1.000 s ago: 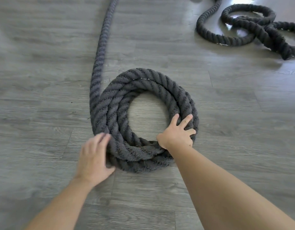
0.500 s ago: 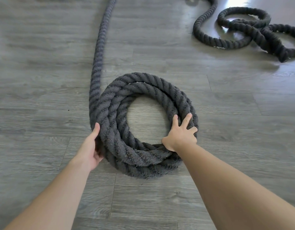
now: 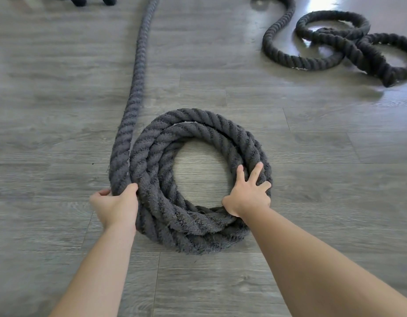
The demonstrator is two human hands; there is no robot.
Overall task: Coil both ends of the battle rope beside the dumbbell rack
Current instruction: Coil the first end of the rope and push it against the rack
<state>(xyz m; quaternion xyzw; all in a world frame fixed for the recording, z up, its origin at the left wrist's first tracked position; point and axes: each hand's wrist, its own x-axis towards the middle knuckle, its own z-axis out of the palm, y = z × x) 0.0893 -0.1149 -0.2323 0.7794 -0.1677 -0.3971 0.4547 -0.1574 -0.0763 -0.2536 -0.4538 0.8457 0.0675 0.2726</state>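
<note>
A thick dark grey battle rope lies on the floor. One end forms a neat round coil (image 3: 198,124) of several turns in front of me. From the coil's left side a straight run of rope (image 3: 138,65) leads away to the top edge. My left hand (image 3: 116,208) is wrapped around that outer strand at the coil's lower left. My right hand (image 3: 248,193) lies flat with spread fingers on the coil's right side, pressing on it. The other end of the rope (image 3: 335,42) sits in loose, tangled loops at the top right.
The grey wood-plank floor (image 3: 312,156) stretches all around. Dark feet of some equipment (image 3: 88,0) show at the top left edge.
My left hand has gone from resting on the coil's lower left to gripping the outer strand. The right hand stays pressed on the coil. The view has tilted so the coil sits lower.
</note>
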